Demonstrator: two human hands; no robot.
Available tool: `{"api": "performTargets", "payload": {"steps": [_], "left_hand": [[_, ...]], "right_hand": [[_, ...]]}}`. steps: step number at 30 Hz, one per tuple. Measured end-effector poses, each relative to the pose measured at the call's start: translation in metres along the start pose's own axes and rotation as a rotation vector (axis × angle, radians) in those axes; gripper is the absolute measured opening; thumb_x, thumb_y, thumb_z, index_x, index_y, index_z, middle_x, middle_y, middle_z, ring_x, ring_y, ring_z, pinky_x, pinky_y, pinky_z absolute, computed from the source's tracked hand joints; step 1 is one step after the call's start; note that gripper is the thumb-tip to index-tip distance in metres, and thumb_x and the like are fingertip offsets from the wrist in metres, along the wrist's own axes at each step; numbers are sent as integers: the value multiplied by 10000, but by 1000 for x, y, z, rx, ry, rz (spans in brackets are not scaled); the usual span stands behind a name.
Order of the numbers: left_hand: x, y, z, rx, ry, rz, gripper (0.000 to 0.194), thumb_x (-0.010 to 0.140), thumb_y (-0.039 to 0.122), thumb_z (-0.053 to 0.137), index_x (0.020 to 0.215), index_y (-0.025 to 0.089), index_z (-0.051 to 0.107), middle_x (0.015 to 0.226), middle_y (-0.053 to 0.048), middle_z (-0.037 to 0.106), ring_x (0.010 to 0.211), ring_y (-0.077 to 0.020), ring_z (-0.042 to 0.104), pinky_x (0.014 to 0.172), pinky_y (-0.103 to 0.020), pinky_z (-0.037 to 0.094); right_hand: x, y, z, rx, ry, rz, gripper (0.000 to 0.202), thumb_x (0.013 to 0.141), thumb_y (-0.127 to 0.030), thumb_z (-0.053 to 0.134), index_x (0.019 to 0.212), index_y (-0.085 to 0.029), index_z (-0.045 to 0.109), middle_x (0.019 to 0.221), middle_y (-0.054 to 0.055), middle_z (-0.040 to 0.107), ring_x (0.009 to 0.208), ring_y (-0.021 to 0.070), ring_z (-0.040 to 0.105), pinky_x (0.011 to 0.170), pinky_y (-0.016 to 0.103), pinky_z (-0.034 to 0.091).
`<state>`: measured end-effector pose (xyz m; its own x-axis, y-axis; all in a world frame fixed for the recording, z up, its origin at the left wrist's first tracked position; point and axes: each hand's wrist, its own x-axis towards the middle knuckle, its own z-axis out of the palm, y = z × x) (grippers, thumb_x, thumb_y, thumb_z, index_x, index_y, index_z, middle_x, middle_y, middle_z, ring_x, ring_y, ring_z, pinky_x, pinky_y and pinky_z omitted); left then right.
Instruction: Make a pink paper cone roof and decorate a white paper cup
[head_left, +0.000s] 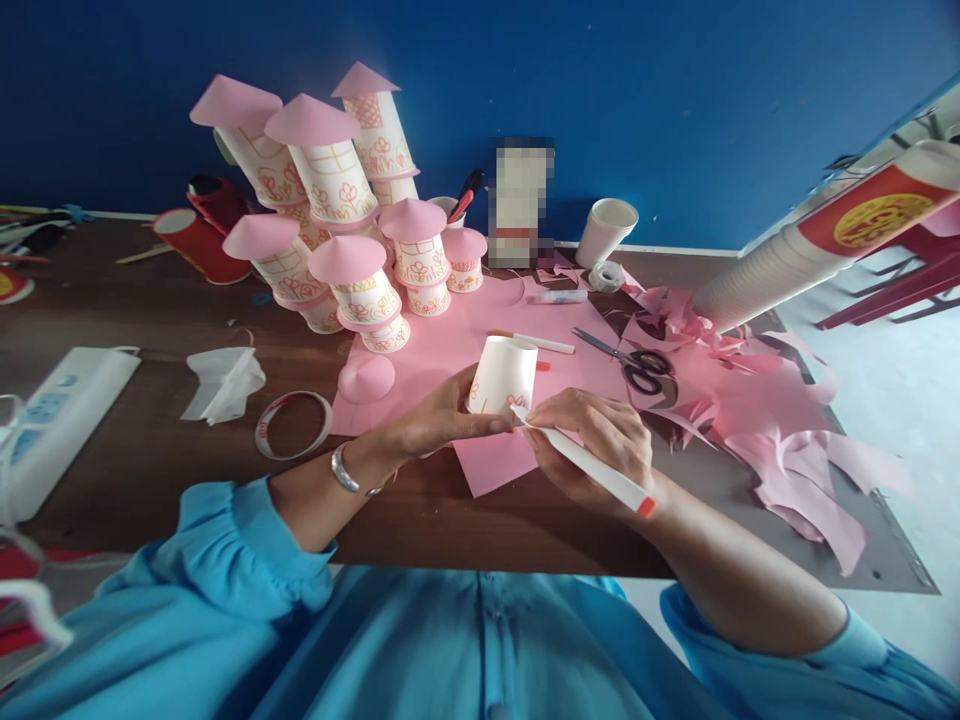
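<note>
My left hand [450, 415] is wrapped round a white paper cup [504, 370], tilted a little, with red flower drawings near its lower edge. In my right hand [592, 440] is a white marker [600, 470] with a red end, its tip at the cup's lower side. Under both hands lies a pink paper sheet [480, 460]. Just beyond the cup rests a second marker [551, 343], white with an orange end. Scissors [637, 360] with black handles lie to the right of it. A pink paper cone [366, 380] sits left of my left hand.
Several decorated cup towers [330, 180] with pink cone roofs stand at the back left. Pink paper scraps [780, 400] and a long stack of cups [795, 255] occupy the right. A tape roll [292, 425], crumpled white tissue [223, 385] and white power strip [71, 430] lie left.
</note>
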<state>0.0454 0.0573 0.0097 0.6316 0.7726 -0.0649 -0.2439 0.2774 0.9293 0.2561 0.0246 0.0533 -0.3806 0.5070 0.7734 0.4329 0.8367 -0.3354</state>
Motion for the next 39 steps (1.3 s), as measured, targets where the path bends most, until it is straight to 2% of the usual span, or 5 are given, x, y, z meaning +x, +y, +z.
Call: {"api": "performTargets", "payload": {"steps": [11,21,30,39], "left_hand": [[-1,2,0,-11,-23,16,483,823,334,869,1264,228,703,1208,-91,760,1102,-247,691,937,-356,549],[0,-2,-3,-38,-4,-4,553,810,340,884,1316,232,688,1195,-99,758,1078,-244,695,937,-372,556],[0,-3,-3,-93,-36,22,422,827,310,873,1211,233,718,1099,-61,769,1008,-203,713,905,-331,568],[0,-6,-5,-70,-28,36,425,843,323,857,1227,223,706,1122,-80,774,1006,-219,720,880,-336,571]], "right_hand": [[-2,0,-1,-5,-11,2,155,916,-75,679,980,-200,612,767,17,749,653,143,730,625,252,595],[-3,1,-1,-24,-5,9,138,928,-93,660,979,-210,607,778,5,749,628,140,709,608,257,576],[-3,1,-1,-17,-12,16,141,928,-86,653,970,-212,605,768,-2,739,632,134,704,616,255,580],[-3,0,-1,-11,12,5,148,924,-79,653,977,-209,608,755,0,731,622,135,701,607,254,587]]}}
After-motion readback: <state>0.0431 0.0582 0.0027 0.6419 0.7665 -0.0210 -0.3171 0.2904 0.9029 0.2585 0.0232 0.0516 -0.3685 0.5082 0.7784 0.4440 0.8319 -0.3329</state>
